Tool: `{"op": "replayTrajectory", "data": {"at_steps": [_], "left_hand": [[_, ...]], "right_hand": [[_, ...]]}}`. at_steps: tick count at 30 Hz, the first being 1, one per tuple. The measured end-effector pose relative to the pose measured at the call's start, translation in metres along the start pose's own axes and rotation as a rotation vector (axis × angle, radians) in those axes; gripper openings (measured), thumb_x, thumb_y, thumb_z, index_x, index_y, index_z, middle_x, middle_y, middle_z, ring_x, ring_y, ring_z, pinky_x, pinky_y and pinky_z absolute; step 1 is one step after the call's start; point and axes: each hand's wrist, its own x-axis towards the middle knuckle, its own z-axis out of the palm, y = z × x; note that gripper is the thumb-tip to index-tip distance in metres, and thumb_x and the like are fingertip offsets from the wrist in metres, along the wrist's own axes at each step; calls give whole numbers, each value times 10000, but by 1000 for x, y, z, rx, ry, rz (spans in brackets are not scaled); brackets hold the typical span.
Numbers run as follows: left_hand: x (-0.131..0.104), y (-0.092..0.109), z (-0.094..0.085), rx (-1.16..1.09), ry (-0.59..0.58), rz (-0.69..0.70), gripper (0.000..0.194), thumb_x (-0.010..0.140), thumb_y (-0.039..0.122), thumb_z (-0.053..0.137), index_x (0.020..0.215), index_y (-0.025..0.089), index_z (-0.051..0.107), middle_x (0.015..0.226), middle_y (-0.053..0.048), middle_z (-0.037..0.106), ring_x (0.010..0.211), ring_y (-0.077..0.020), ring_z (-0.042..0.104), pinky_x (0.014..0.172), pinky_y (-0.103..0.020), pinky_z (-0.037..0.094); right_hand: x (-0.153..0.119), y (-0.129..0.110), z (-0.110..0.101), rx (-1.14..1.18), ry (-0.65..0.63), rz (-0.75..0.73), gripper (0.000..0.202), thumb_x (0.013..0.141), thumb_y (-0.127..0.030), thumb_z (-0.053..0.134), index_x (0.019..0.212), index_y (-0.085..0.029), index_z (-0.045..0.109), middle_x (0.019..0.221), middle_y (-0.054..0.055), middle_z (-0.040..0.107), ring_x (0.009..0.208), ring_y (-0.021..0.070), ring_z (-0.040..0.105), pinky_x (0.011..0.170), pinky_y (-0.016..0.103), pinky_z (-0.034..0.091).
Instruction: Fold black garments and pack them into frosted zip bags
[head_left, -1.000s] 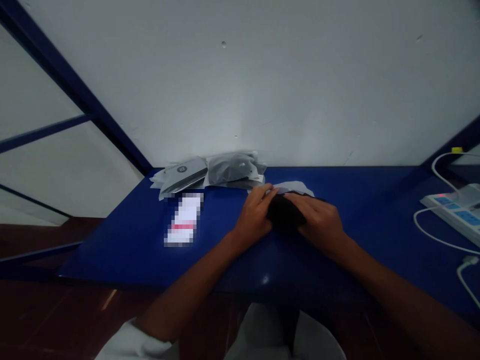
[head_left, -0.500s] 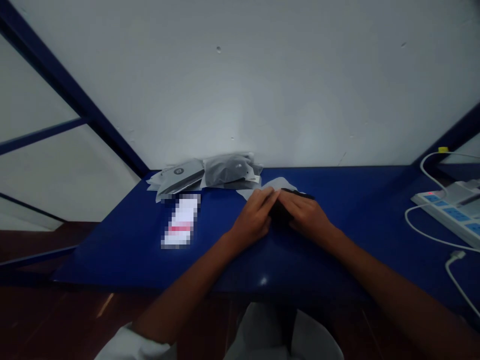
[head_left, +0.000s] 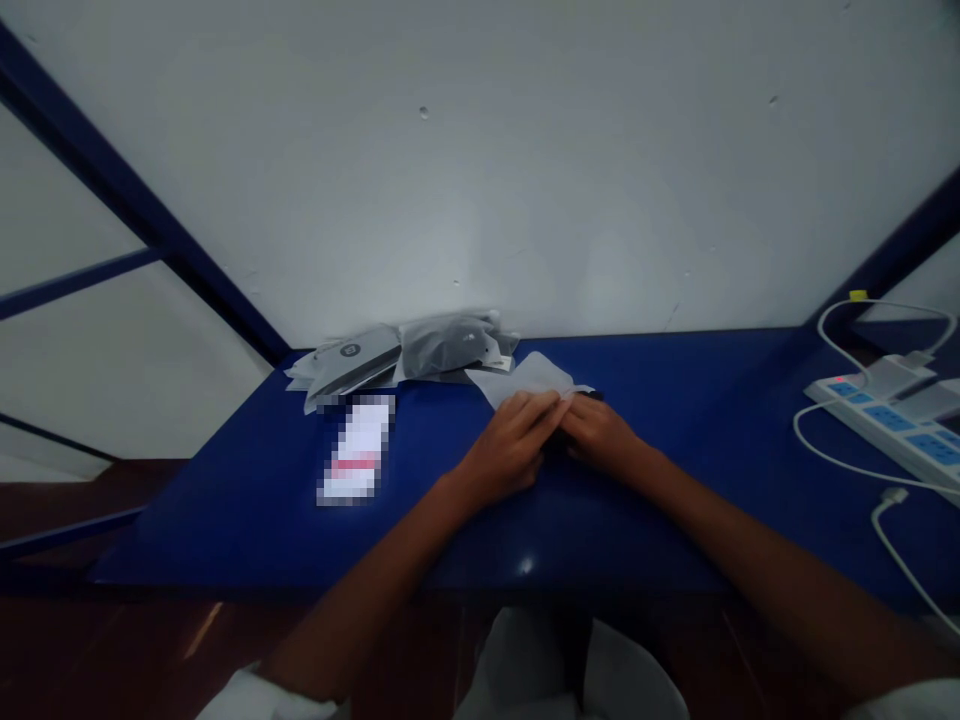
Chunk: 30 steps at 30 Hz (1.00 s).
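Note:
My left hand (head_left: 511, 438) and my right hand (head_left: 606, 438) meet above the blue table, fingertips almost touching. Both are closed in a pinch on a frosted plastic bag (head_left: 534, 374), whose pale sheet spreads out beyond the fingers. A small edge of a black item (head_left: 594, 394) shows by the right fingertips. The rest of it is hidden behind the hands, so I cannot tell its kind or how far it sits inside the bag.
Against the wall lies a pile of frosted bags (head_left: 442, 347) with dark items inside. A blurred-out bright screen (head_left: 358, 450) lies on the blue table (head_left: 240, 480) at left. To the right stand a power strip (head_left: 885, 420) with adapters and a loose white cable (head_left: 892, 497).
More of the frosted bag shows above my hands, and the black item is mostly covered now. My right hand has shifted slightly left and down. The view has turned slightly.

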Motion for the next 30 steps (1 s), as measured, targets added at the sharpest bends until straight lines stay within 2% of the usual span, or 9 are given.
{"op": "replayTrajectory", "data": {"at_steps": [8,12,14,16,19,21,24,27,30], "left_hand": [[3,7,-3,5,51,30,549,942,179,475,1470,191,326,1209,-147,595,1024,-249,591,853,-403,497],[4,9,-4,6,113,35,494,924,142,489,1406,216,415,1207,-113,619,1018,-225,599,857,-374,491],[6,12,-5,-4,198,29,469,896,110,515,1350,214,463,1201,-101,616,1044,-211,591,883,-360,489],[7,16,-6,-2,347,-68,404,876,136,563,1271,195,507,1148,-99,614,1038,-208,586,883,-356,490],[10,18,-9,-76,506,-385,211,865,296,627,1023,172,564,953,-68,598,882,-191,578,772,-335,489],[13,18,-11,-233,443,-592,233,885,381,601,794,176,535,776,-13,538,718,-146,526,663,-286,447],[17,18,-11,-519,270,-743,403,939,415,504,620,175,457,631,28,432,596,-108,430,577,-246,367],[19,23,-9,-665,202,-749,418,946,412,487,607,168,483,600,28,439,584,-106,428,571,-241,352],[18,32,-5,-675,126,-679,403,932,387,521,599,160,524,563,29,460,572,-103,449,578,-242,354]], "right_hand": [[-2,-8,8,-178,35,237,224,802,-112,504,622,-164,628,551,50,575,536,160,504,528,287,383],[0,-11,2,-259,143,290,283,827,-128,508,560,-192,578,522,45,558,495,159,482,498,299,351],[2,-12,-2,-304,202,307,254,827,-156,528,584,-202,590,537,46,571,520,174,511,515,305,383],[5,-14,-6,-324,244,324,157,815,-166,541,714,-197,658,614,60,623,608,207,575,577,328,451],[9,-17,-10,-320,303,365,224,808,-154,531,955,-200,694,746,84,681,753,253,638,701,385,523],[9,-17,-10,-305,323,387,219,820,-151,523,946,-212,691,714,78,668,724,250,639,690,393,535],[4,-13,-7,-259,322,365,155,834,-153,527,842,-199,674,620,54,616,614,221,607,588,358,523],[-5,-5,-2,-181,309,343,127,851,-187,543,858,-182,670,638,56,626,614,209,610,579,349,530],[-10,2,2,-108,227,385,162,889,-239,523,902,-183,675,714,81,671,697,228,647,668,383,559]]}}
